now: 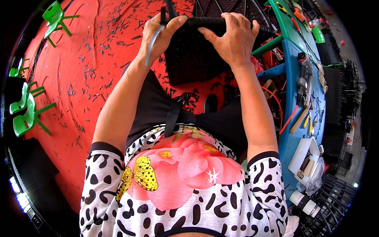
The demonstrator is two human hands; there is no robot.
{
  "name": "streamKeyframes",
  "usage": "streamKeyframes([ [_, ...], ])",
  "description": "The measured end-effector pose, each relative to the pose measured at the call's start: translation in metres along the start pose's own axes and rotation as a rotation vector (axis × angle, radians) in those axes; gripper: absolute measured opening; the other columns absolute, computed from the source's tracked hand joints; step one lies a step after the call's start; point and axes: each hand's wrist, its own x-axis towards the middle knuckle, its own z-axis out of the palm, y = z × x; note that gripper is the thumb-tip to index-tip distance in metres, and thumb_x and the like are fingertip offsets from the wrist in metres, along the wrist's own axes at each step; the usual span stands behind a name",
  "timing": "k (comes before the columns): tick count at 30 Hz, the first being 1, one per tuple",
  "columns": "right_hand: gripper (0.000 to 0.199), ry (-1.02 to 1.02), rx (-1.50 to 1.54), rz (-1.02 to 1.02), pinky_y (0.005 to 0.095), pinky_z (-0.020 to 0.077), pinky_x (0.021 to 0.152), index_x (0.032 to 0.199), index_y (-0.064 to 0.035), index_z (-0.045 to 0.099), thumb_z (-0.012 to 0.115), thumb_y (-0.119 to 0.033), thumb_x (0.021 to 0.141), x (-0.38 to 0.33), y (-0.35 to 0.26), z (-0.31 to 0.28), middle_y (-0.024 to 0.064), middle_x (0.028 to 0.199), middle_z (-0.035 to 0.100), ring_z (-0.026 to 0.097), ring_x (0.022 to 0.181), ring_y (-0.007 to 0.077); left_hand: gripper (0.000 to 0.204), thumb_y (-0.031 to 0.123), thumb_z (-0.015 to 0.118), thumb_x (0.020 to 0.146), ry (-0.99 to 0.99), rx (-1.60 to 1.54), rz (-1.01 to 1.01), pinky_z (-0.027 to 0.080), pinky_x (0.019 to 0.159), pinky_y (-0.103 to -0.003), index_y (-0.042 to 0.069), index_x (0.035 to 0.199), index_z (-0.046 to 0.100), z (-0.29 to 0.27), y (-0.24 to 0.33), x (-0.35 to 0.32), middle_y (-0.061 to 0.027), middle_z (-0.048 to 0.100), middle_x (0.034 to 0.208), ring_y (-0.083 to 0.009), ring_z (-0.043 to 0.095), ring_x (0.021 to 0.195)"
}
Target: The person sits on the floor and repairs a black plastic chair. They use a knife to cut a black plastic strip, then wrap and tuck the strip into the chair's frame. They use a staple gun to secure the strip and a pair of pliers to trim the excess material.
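My left hand (156, 38) is closed at the left end of a black wrapped bar (205, 22), its thumb pressing toward the bar. A black flat strip (170, 8) rises from beside its fingers. Across the back of this hand runs a narrow pale strip (152, 46). The bar belongs to a black woven furniture frame (193, 59) in front of my legs. On the bar's right part, my right hand (238, 39) grips with the thumb below and the fingers over the top. The undersides of both grips are hidden.
Black scraps litter the red floor (79, 98). Green small chairs (26, 116) stand at the left. A blue table (291, 130) at the right carries a power tool (302, 81), hand tools and a white tray (302, 160). Beyond it is a green table (290, 25). A red hose (290, 119) hangs nearby.
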Motion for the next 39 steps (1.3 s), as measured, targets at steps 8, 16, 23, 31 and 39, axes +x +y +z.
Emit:
streamKeyframes([
  [8, 0.063, -0.031, -0.039, -0.009, 0.0493, 0.0303, 0.096, 0.098, -0.0068, 0.062, 0.066, -0.063, 0.07, 0.003, -0.002, -0.003, 0.004, 0.095, 0.063, 0.057, 0.097, 0.0216, 0.046, 0.05, 0.072, 0.077, -0.081, -0.083, -0.031, 0.042, 0.059, -0.026, 0.005, 0.083, 0.065, -0.003, -0.007, 0.002, 0.0026, 0.055, 0.065, -0.0074, 0.051, 0.063],
  [16, 0.062, 0.011, -0.051, -0.082, 0.0466, 0.0331, 0.092, 0.093, -0.007, 0.063, 0.065, -0.064, 0.069, 0.004, 0.002, 0.0, 0.0042, 0.087, 0.063, 0.059, 0.09, 0.0225, 0.036, 0.024, 0.067, 0.085, -0.221, 0.303, 0.151, 0.047, 0.078, -0.028, 0.006, 0.116, 0.059, -0.026, 0.012, 0.009, -0.0037, 0.064, 0.094, -0.0115, 0.059, 0.087],
  [23, 0.061, -0.014, -0.025, -0.095, 0.0407, 0.0364, 0.088, 0.091, -0.0058, 0.064, 0.066, -0.063, 0.069, 0.009, 0.002, -0.005, 0.0054, 0.085, 0.063, 0.059, 0.086, 0.0232, 0.008, 0.012, 0.064, 0.087, -0.354, 0.021, -0.03, 0.042, 0.058, -0.025, 0.006, 0.082, 0.06, -0.024, 0.016, 0.037, 0.0037, 0.054, 0.067, -0.0066, 0.05, 0.061],
  [31, 0.062, 0.016, -0.054, -0.134, 0.0405, 0.0376, 0.087, 0.092, -0.0045, 0.065, 0.066, -0.062, 0.07, 0.01, 0.001, -0.004, 0.0068, 0.083, 0.063, 0.06, 0.086, 0.0237, 0.011, 0.012, 0.061, 0.087, -0.276, -0.25, -0.12, 0.04, 0.054, -0.023, 0.007, 0.077, 0.058, -0.016, 0.006, 0.035, 0.0047, 0.053, 0.066, -0.006, 0.05, 0.059],
  [39, 0.063, -0.029, -0.024, -0.102, 0.0407, 0.0384, 0.086, 0.095, -0.0032, 0.064, 0.065, -0.062, 0.072, 0.009, 0.003, -0.005, 0.008, 0.084, 0.063, 0.06, 0.085, 0.0247, 0.008, 0.011, 0.061, 0.086, -0.243, -0.409, -0.174, 0.043, 0.052, -0.025, 0.005, 0.08, 0.061, -0.008, -0.003, 0.035, 0.0007, 0.059, 0.068, -0.0086, 0.055, 0.059],
])
